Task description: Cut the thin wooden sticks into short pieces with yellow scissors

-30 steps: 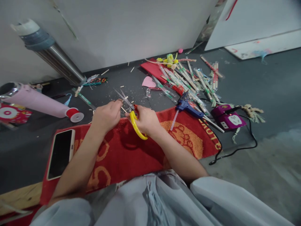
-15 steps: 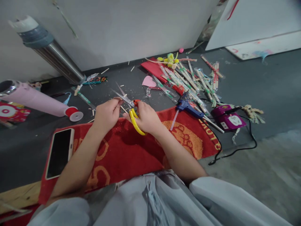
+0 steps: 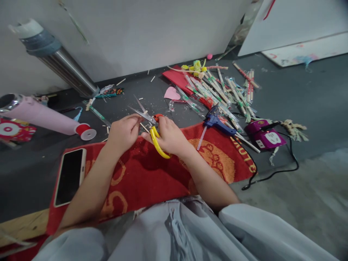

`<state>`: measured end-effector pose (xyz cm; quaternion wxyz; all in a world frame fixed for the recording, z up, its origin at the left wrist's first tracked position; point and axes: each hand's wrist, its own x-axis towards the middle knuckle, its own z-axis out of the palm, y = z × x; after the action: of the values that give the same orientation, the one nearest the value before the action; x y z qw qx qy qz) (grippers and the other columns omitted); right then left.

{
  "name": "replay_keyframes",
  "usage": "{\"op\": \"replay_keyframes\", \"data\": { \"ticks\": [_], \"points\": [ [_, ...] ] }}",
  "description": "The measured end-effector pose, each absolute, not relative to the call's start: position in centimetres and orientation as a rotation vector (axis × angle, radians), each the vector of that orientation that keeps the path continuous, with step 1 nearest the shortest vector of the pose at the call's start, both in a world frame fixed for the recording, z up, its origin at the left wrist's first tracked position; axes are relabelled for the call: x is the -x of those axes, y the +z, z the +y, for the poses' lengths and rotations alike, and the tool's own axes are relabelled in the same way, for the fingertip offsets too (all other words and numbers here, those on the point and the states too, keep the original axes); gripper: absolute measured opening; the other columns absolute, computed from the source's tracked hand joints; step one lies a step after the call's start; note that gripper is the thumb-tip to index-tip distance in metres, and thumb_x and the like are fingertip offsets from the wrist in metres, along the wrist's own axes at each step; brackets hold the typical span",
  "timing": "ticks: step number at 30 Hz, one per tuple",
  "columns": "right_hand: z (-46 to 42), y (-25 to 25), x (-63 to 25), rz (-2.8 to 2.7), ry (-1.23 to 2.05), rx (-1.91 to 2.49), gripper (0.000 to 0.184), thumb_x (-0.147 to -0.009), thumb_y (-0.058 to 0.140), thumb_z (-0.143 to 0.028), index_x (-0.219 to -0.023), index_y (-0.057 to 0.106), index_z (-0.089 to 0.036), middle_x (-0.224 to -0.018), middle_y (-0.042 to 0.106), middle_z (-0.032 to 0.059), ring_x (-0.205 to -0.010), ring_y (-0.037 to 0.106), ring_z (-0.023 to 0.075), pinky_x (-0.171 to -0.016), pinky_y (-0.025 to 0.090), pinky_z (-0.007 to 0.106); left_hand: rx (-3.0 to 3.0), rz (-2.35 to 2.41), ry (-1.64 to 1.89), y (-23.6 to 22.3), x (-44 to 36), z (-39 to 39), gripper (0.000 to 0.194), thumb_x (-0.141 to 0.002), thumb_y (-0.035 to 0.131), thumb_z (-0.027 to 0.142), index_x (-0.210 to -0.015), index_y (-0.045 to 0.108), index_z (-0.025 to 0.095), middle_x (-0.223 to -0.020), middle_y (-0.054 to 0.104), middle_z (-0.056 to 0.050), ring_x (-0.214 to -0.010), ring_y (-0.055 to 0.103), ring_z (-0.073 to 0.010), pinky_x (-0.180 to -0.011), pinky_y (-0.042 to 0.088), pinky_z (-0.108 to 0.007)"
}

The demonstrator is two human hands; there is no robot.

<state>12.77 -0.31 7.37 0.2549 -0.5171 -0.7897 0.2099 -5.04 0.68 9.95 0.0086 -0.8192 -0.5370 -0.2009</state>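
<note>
My right hand [image 3: 172, 137] is closed round the yellow and orange handles [image 3: 160, 148] of a pair of scissors [image 3: 148, 116]. The blades are apart and point up and left, over the dark table. Close to them, my left hand [image 3: 123, 132] is pinched shut on a thin pale stick [image 3: 146, 112], whose short end shows between the blades; the rest is hidden by the fingers. Another pale stick [image 3: 144, 127] shows between my two hands. Small pale cut bits and crumbs are scattered on the table around the blades.
A red towel [image 3: 152, 174] lies under my forearms, with a phone [image 3: 70, 177] at its left. Rightward are a blue glue gun [image 3: 217, 121], wrapped chopsticks [image 3: 214, 90] and a purple power adapter [image 3: 265, 136] with cable. A pink bottle [image 3: 46, 114] and steel flask [image 3: 72, 69] stand left.
Both hands keep nearly the same place and grip. The scissors' yellow handle has shifted slightly right and down.
</note>
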Motion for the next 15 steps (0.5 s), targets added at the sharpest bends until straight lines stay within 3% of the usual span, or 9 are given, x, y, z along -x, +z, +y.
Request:
{"op": "replay_keyframes", "data": {
  "ticks": [15],
  "points": [
    [-0.6,8.8,-12.3,-2.165,0.646,1.668,0.052,-0.092,0.041,-0.059,-0.107,0.057,-0.012,-0.102,0.068,0.0151,-0.091,0.067,0.0270,-0.077,0.046,0.032,2.447,-1.614,-0.553,9.3,5.4,0.8,0.026,-0.088,0.038,0.021,-0.085,0.064,0.020,-0.074,0.069,-0.006,-0.069,0.064,-0.0193,-0.060,0.042,-0.029]
  ]
}}
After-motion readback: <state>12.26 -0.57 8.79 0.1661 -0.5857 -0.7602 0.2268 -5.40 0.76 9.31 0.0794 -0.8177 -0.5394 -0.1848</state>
